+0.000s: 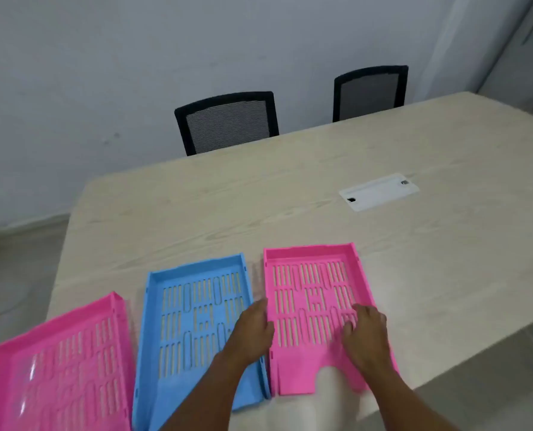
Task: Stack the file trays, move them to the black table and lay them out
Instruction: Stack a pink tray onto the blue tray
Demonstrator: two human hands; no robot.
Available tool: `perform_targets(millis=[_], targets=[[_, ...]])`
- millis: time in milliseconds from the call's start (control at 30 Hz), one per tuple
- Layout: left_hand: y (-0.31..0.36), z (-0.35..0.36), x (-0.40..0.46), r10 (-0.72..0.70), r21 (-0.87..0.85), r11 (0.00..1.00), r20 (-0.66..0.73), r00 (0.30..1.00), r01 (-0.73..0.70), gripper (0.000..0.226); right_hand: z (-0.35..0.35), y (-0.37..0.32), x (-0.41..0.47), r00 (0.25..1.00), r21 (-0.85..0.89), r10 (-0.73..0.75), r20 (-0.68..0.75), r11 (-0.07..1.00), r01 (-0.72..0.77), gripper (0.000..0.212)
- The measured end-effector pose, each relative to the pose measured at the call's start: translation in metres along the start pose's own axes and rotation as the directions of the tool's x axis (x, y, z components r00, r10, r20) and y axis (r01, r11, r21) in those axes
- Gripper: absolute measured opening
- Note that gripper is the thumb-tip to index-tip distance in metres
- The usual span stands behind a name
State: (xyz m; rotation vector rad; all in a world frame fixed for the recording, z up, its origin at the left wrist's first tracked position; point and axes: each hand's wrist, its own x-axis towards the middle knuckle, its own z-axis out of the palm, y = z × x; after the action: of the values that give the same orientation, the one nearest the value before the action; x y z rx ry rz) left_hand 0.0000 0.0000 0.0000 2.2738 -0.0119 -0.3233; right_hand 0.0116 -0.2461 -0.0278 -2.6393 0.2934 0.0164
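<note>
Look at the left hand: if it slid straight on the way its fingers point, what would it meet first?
The left hand points away along the gap between the blue tray and the right pink tray. Ahead lies bare wooden table; it might graze a tray wall, though depth is unclear.

One head-worn view, close, angled forward and down over the pale table (290,197) toward the wall.

Two bare forearms reach in from the bottom edge, no sleeves, watch or bracelet showing. The left hand (252,331) and right hand (366,334) wear no gloves or rings; fingers look slightly blurred.
</note>
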Motion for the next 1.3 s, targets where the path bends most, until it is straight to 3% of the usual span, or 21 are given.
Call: perform_targets(millis=[100, 300, 500, 733, 1033, 1300], targets=[[0.000, 0.014, 0.003, -0.096, 0.009, 0.995, 0.027, 0.995, 0.096, 0.066, -0.004, 0.006, -0.008, 0.991, 0.022, 0.126, -0.051, 0.992, -0.125, 0.049], [0.001, 0.031, 0.008, -0.192, -0.131, 0.971, 0.077, 0.978, 0.201, 0.083, -0.011, 0.014, -0.013, 0.941, 0.164, 0.338, 0.028, 0.927, -0.338, 0.055], [0.010, 0.035, 0.001, -0.210, -0.253, 0.945, 0.020, 0.978, 0.208, 0.077, -0.031, 0.021, 0.007, 0.902, 0.265, 0.431, -0.031, 0.874, -0.408, 0.022], [0.019, 0.030, 0.007, -0.186, -0.433, 0.894, -0.116, 0.976, 0.119, 0.077, -0.051, 0.009, 0.020, 0.883, 0.371, 0.464, -0.073, 0.835, -0.408, 0.016], [-0.002, -0.015, 0.003, -0.282, -0.544, 0.837, -0.353, 0.892, 0.049, 0.068, -0.042, -0.048, 0.023, 0.936, 0.429, 0.337, -0.105, 0.864, -0.263, 0.016], [-0.073, -0.078, -0.047, -0.383, -0.499, 0.862, -0.522, 0.762, 0.091, 0.067, 0.004, -0.121, -0.008, 0.993, 0.482, 0.112, 0.037, 0.868, -0.116, 0.005]])
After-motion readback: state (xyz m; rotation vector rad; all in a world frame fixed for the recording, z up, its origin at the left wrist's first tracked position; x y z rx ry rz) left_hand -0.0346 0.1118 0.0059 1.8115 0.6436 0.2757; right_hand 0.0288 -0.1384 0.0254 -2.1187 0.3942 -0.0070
